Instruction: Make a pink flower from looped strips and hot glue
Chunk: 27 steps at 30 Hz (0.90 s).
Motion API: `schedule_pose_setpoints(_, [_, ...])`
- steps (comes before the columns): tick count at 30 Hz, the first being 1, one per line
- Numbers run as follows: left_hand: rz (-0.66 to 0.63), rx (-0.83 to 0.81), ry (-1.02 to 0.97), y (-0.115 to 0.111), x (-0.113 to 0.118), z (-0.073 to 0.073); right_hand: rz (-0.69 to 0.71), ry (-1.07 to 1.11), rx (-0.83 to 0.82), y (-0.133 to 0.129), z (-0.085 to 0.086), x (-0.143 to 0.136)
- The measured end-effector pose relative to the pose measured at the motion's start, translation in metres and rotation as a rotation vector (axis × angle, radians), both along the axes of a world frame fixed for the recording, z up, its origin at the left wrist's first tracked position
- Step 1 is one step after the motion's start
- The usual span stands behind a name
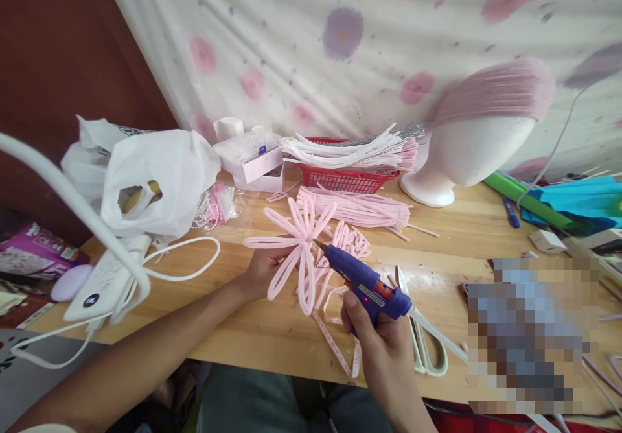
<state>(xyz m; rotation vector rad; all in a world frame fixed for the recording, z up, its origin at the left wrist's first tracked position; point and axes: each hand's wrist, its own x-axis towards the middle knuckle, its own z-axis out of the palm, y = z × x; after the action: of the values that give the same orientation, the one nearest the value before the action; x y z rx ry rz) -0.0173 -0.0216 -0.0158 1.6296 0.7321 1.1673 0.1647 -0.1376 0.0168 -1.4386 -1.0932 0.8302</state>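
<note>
My left hand (pixel 265 269) is closed behind a pink pipe-cleaner flower (pixel 305 251) with several looped petals, holding it up over the table; its fingertips are partly hidden by the petals. Wrapped round the handle of a blue hot glue gun (pixel 362 280) is my right hand (pixel 379 339). The gun's nozzle points at the flower's centre and appears to touch it or nearly so. A clear glue stick (pixel 440 336) sticks out of the gun's back end. Below the flower lie more pink loops (pixel 347 242) and a pink measuring tape (pixel 335 349).
Green-handled scissors (pixel 430 349) lie right of my right hand. Behind are a bundle of pink pipe cleaners (pixel 357 207), a red basket (pixel 340 179) and a foam head (pixel 457 161). A power strip (pixel 104 284) with white cables and a plastic bag (pixel 155 206) sit left.
</note>
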Motion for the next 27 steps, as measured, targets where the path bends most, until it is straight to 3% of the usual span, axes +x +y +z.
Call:
schedule_pose_setpoints(19, [-0.007,0.020,0.011,-0.004,0.002,0.014,0.027,0.052,-0.006,-0.004,-0.005,-0.002])
schedule_pose_setpoints(27, [-0.019,0.029,0.011,0.002,0.000,-0.002,0.010,0.037,0.015,-0.004,-0.003,-0.001])
